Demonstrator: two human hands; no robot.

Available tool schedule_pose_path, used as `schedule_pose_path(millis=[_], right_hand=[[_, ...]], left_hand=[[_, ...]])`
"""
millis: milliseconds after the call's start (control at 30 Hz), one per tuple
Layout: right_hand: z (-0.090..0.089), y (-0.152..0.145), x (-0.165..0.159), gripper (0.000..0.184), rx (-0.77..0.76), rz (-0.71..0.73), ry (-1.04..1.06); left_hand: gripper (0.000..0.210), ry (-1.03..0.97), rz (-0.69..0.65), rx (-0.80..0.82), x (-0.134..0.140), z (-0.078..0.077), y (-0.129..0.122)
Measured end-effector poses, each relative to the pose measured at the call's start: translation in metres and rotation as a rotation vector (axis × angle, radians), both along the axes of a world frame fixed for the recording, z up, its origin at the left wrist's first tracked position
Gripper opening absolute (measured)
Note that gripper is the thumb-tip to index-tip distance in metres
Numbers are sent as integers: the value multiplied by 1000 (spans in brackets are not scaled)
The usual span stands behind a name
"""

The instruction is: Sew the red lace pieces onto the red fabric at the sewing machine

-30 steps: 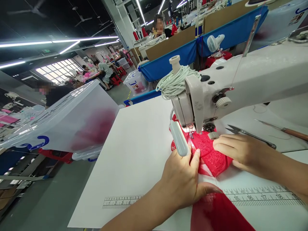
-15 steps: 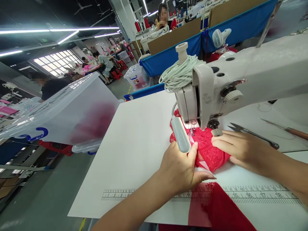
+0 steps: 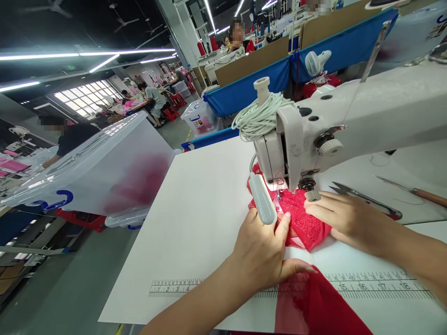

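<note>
Red lace fabric (image 3: 303, 218) lies bunched under the presser foot (image 3: 279, 194) of a white sewing machine (image 3: 335, 125). My left hand (image 3: 260, 253) rests on the fabric's near left side, thumb and index finger spread apart. Its other fingertips are partly hidden behind a pale lamp (image 3: 262, 200) on a bent metal stem. On the right, my right hand (image 3: 349, 221) lies with fingers stretched out over the lace edge, tips partly covered by a machine knob. A smooth red cloth panel (image 3: 324, 302), sheer on its left part, hangs over the table's front edge below my left thumb.
Thread snips (image 3: 366, 200) and a wooden-handled awl (image 3: 429, 195) lie right of the machine. A ruler strip (image 3: 377, 284) runs along the white table (image 3: 195, 223). Large translucent bins (image 3: 115, 167) stand at the left. Several people work farther back.
The camera view has tilted slightly, so the scene sits a little lower. Both hands stay on the lace, which has shifted only slightly beneath the foot.
</note>
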State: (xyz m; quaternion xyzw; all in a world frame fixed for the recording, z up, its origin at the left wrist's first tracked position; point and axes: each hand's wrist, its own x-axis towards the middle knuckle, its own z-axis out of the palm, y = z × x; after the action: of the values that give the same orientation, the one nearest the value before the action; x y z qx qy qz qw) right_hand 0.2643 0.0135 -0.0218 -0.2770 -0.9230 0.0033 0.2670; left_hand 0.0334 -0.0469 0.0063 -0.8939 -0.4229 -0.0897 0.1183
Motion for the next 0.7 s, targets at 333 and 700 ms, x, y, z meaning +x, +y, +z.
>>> schedule_pose_path(millis=[333,700], right_hand=[[8,4,-3,36,40,24,-37],[4,6,-7,36,29,-11,12]], left_hand=[[91,4,-7,34,-1,-1,0],[92,28,8,27,0,0,3]])
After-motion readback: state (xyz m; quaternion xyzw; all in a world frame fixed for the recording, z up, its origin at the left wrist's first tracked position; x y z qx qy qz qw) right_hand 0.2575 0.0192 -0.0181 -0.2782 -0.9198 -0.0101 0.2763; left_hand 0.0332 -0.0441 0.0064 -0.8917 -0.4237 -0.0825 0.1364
